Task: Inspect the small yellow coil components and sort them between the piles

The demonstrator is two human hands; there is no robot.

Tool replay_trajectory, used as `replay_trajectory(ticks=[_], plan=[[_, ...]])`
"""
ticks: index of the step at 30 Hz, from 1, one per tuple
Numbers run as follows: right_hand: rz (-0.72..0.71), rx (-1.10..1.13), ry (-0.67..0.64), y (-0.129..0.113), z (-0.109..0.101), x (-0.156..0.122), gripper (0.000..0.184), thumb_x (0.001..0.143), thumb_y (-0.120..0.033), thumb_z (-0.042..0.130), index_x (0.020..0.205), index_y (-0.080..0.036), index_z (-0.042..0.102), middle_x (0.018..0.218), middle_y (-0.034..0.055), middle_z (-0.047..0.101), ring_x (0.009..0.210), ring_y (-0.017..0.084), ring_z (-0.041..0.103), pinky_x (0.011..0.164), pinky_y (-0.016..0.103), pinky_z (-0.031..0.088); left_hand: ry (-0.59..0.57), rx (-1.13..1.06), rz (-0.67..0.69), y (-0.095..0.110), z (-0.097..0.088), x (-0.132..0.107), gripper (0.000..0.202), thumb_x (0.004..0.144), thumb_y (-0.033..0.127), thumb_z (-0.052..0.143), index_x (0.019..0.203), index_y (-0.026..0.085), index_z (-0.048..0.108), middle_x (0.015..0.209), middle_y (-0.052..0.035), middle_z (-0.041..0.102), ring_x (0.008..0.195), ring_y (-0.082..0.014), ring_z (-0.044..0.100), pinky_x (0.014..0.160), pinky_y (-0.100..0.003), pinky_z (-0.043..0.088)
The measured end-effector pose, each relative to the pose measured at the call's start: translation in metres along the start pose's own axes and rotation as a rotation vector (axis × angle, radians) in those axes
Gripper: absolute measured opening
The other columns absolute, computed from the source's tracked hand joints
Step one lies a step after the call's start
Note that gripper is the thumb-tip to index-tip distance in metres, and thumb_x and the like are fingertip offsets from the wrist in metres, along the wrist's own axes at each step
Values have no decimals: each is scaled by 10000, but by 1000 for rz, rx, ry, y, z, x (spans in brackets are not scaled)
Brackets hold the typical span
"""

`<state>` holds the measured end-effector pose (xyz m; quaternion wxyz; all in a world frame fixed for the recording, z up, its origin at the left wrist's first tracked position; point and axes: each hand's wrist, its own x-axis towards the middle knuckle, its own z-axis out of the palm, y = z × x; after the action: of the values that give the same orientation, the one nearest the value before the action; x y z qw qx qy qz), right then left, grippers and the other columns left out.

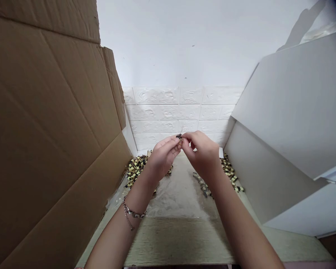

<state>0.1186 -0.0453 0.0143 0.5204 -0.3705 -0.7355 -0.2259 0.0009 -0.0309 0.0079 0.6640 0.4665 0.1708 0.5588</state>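
My left hand (162, 156) and my right hand (201, 151) are raised together above the table, fingertips meeting in a pinch on one small dark part (179, 136). A chain bracelet (132, 213) hangs on my left wrist. Below the left hand lies a pile of small yellow-and-black parts (136, 169). A second pile of the same parts (229, 172) lies under and to the right of my right hand. Both hands are closed on the small part, whose details are too small to make out.
A clear plastic sheet (179, 196) covers the pale table (182, 243) between the piles. A tall cardboard wall (44, 130) stands on the left, a white board panel (294, 112) on the right, a white brick-pattern wall (170, 112) behind.
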Motion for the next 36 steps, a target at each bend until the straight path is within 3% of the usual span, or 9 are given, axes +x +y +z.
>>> replay_trajectory(ticks=[5, 13, 26, 32, 36], plan=[[12, 37, -10, -1, 3, -1, 91, 786, -135, 450, 783, -164, 537, 674, 15, 560, 611, 110, 506, 574, 217, 396, -5, -50, -52, 0, -8, 2, 135, 724, 238, 568, 780, 122, 606, 771, -23, 584, 755, -94, 537, 738, -230, 406], [18, 88, -22, -2, 8, -2, 107, 795, -148, 438, 791, -164, 544, 695, 15, 576, 618, 105, 505, 587, 219, 395, -128, 118, 7, 5, -15, 6, 221, 764, 290, 546, 882, 119, 621, 774, -40, 590, 760, -91, 528, 731, -207, 399], [27, 97, -48, -3, 11, -2, 123, 792, -142, 427, 768, -176, 542, 709, 14, 591, 611, 106, 510, 587, 219, 400, -262, 181, -56, 13, -27, 10, 240, 734, 310, 572, 883, 129, 624, 806, -62, 603, 783, -133, 538, 750, -254, 393], [64, 103, -55, -2, 11, -3, 119, 799, -165, 430, 800, -179, 548, 742, 22, 603, 631, 115, 521, 598, 226, 403, -163, 279, 55, 11, -26, 11, 232, 710, 326, 599, 860, 155, 644, 822, -46, 630, 794, -120, 546, 787, -249, 383], [104, 92, -200, 3, 7, -1, 170, 837, -182, 384, 874, -180, 549, 771, 36, 588, 714, 139, 530, 641, 242, 400, 1, 398, 169, 9, -25, 13, 213, 643, 293, 661, 818, 171, 658, 866, -37, 649, 851, -138, 555, 834, -274, 377]])
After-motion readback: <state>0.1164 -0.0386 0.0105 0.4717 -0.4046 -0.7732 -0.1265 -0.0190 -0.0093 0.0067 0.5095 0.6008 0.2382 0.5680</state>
